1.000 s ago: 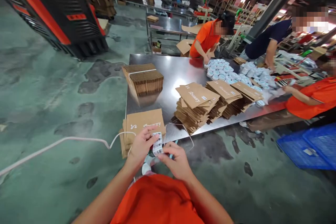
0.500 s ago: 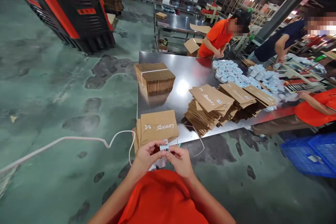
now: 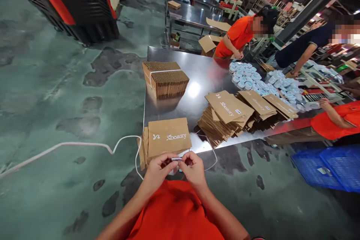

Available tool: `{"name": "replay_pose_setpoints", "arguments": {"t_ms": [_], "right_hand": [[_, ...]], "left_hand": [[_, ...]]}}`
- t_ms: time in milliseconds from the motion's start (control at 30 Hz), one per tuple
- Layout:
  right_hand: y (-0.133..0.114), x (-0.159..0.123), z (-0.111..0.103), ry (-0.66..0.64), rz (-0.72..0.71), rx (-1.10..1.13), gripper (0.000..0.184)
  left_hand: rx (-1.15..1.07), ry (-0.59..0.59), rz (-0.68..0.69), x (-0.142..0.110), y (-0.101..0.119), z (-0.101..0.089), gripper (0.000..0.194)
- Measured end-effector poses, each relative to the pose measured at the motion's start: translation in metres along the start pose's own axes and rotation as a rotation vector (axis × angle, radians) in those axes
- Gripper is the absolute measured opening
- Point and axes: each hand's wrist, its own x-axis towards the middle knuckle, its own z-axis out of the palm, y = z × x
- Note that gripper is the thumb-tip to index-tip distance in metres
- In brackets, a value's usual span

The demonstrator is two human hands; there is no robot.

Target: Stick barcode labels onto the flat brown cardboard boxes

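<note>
My left hand [image 3: 160, 168] and my right hand [image 3: 194, 168] meet close to my body at the table's near edge. Thumbs and fingers of both pinch a small pale strip [image 3: 177, 158], which looks like a label and is seen nearly edge-on. Whitish material shows below the fingers, but what it is I cannot make out. Just beyond the hands lies a stack of flat brown cardboard mailers [image 3: 168, 133] printed "Sbeauty" in white. To the right, heaped printed mailers [image 3: 229, 107] lie loosely overlapped; the top one bears a small white label.
A strapped bundle of folded cardboard [image 3: 165, 80] sits on the metal table [image 3: 194, 108]. Round pale-blue packs [image 3: 247, 77] are piled farther right. A white strap [image 3: 84, 144] trails left. Co-workers stand at the far and right sides; blue crates [image 3: 326, 168] are at right.
The pale strip has turned from showing its face to nearly edge-on between my fingers. My view has shifted slightly. The co-worker in dark clothing has lowered an arm.
</note>
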Motion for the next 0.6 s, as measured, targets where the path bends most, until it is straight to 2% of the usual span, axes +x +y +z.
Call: {"name": "replay_pose_setpoints", "arguments": {"t_ms": [100, 267, 367, 500, 600], "right_hand": [[0.006, 0.012, -0.014, -0.109, 0.005, 0.002, 0.019], [0.006, 0.041, -0.047, -0.226, -0.083, 0.003, 0.018], [0.002, 0.059, -0.063, -0.327, -0.095, -0.031, 0.014], [0.005, 0.072, -0.071, -0.365, -0.072, 0.017, 0.017], [0.015, 0.075, -0.066, -0.353, -0.033, 0.042, 0.019]], "left_hand": [[-0.032, 0.063, -0.021, 0.008, -0.007, 0.013, 0.018], [0.070, 0.285, 0.057, 0.024, -0.008, 0.042, 0.018], [0.105, 0.335, -0.005, 0.030, -0.002, 0.063, 0.020], [0.207, 0.393, -0.073, 0.034, -0.002, 0.082, 0.023], [0.312, 0.437, -0.077, 0.034, -0.007, 0.082, 0.024]]}}
